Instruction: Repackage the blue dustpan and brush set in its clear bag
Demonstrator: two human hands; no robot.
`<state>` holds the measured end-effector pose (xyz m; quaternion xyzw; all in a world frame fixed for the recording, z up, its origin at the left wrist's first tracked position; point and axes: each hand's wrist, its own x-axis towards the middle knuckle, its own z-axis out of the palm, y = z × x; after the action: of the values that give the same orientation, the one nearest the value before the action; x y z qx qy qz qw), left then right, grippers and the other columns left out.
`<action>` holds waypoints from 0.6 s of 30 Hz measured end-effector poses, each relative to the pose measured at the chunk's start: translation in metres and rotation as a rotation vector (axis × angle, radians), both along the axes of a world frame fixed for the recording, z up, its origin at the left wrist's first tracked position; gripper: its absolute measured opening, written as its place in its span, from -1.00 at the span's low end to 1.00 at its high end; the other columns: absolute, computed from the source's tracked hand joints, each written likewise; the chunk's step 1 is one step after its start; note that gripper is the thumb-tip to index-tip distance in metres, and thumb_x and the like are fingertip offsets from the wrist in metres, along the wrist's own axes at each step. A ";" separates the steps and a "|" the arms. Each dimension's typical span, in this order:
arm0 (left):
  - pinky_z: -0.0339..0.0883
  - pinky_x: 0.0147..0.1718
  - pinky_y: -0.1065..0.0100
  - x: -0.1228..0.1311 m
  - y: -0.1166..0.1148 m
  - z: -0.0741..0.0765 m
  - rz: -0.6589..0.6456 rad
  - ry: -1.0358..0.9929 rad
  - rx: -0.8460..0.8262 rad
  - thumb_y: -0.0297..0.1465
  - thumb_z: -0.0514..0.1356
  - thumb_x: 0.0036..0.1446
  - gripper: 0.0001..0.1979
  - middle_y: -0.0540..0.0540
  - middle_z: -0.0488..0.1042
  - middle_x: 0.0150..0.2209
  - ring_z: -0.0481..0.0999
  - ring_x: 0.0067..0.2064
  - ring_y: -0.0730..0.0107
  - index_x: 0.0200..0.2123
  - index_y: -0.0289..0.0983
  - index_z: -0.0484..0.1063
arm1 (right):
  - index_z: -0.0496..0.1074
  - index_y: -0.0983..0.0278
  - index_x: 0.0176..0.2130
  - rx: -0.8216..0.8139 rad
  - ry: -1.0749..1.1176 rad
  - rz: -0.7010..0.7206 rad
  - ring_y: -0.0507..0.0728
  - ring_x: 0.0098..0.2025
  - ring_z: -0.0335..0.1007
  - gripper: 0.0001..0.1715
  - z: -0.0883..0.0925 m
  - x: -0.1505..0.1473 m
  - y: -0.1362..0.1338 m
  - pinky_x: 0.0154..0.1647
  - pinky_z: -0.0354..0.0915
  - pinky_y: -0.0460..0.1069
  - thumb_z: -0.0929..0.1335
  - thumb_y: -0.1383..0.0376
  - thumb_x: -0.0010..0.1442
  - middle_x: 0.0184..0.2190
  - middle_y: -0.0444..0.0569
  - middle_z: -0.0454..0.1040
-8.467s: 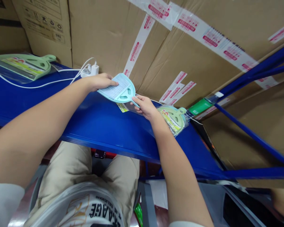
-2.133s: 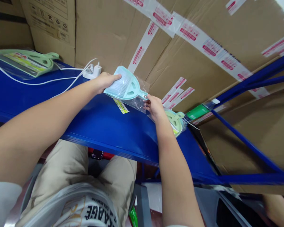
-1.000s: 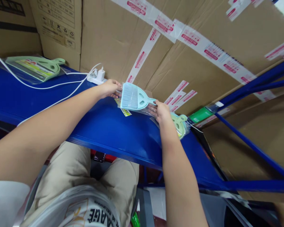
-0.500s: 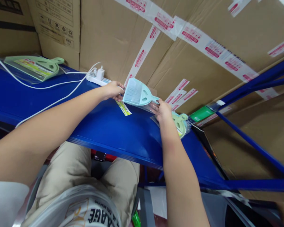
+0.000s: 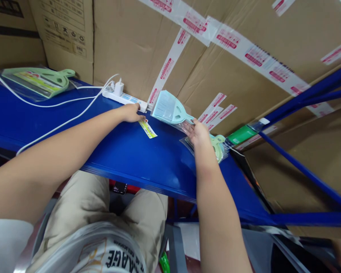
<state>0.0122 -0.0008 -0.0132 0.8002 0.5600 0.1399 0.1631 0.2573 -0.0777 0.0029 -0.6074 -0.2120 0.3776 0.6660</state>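
Observation:
My right hand (image 5: 199,133) grips the handle of a light blue dustpan-and-brush set (image 5: 168,108) together with the clear plastic bag around that handle, tilting the set up off the blue shelf (image 5: 125,151). My left hand (image 5: 131,113) is off the set now, fingers curled, resting on the shelf by a yellow label card (image 5: 148,129) that lies flat. Under my right hand lies a green bagged set (image 5: 218,147).
Taped cardboard boxes (image 5: 216,64) wall off the back of the shelf. A white power strip (image 5: 125,98) with a plugged charger and white cables runs along the back. Another green bagged set (image 5: 39,79) lies at far left. Blue rack bars (image 5: 301,170) cross on the right.
My left hand has let go of the blue set and dropped to the shelf near the label card. The set has swung right and up, held only by my right hand.

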 end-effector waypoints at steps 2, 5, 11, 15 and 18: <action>0.29 0.20 0.12 0.003 -0.003 -0.003 -0.037 0.074 -0.005 -0.03 0.28 0.11 -0.24 -0.39 0.48 0.24 0.43 0.29 -0.17 0.29 -0.32 0.32 | 0.38 0.20 -0.09 0.001 -0.016 -0.013 0.04 -0.50 0.56 -0.81 -0.003 0.004 0.003 -0.25 0.59 0.00 0.20 0.36 0.46 -0.56 -0.23 0.52; 0.27 0.22 0.04 0.008 -0.007 -0.005 -0.067 0.106 0.016 -0.03 0.31 0.07 -0.20 -0.38 0.50 0.22 0.41 0.30 -0.21 0.30 -0.29 0.29 | 0.38 0.22 -0.09 0.016 -0.020 0.006 0.06 -0.46 0.59 -0.81 -0.008 0.007 0.007 -0.22 0.59 0.03 0.20 0.34 0.46 -0.52 -0.18 0.56; 0.38 0.07 0.19 0.009 -0.002 -0.011 -0.184 -0.026 -0.037 -0.15 0.36 -0.03 -0.20 -0.27 0.58 0.11 0.56 0.13 -0.04 0.28 -0.24 0.30 | 0.36 0.22 -0.14 0.036 0.010 0.016 0.06 -0.49 0.57 -0.84 -0.010 0.005 0.008 -0.28 0.58 0.00 0.20 0.37 0.46 -0.54 -0.18 0.54; 0.40 0.02 0.21 0.009 -0.002 -0.013 -0.254 -0.087 -0.063 -0.24 0.34 -0.07 -0.22 -0.26 0.59 0.11 0.59 0.08 -0.01 0.26 -0.28 0.32 | 0.33 0.21 -0.22 0.022 0.010 0.011 0.04 -0.52 0.55 -0.81 -0.005 0.000 0.002 -0.31 0.57 -0.02 0.21 0.39 0.46 -0.57 -0.20 0.51; 0.39 0.03 0.23 0.008 -0.001 -0.013 -0.278 -0.103 -0.067 -0.26 0.34 -0.09 -0.25 -0.27 0.58 0.12 0.59 0.09 0.01 0.22 -0.30 0.35 | 0.32 0.21 -0.24 0.014 0.007 -0.002 0.04 -0.53 0.54 -0.81 -0.002 -0.003 0.000 -0.32 0.57 -0.03 0.22 0.39 0.45 -0.58 -0.21 0.49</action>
<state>0.0206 -0.0018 -0.0262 0.8559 0.4390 0.1382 0.2358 0.2545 -0.0777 0.0008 -0.6016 -0.2119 0.3775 0.6713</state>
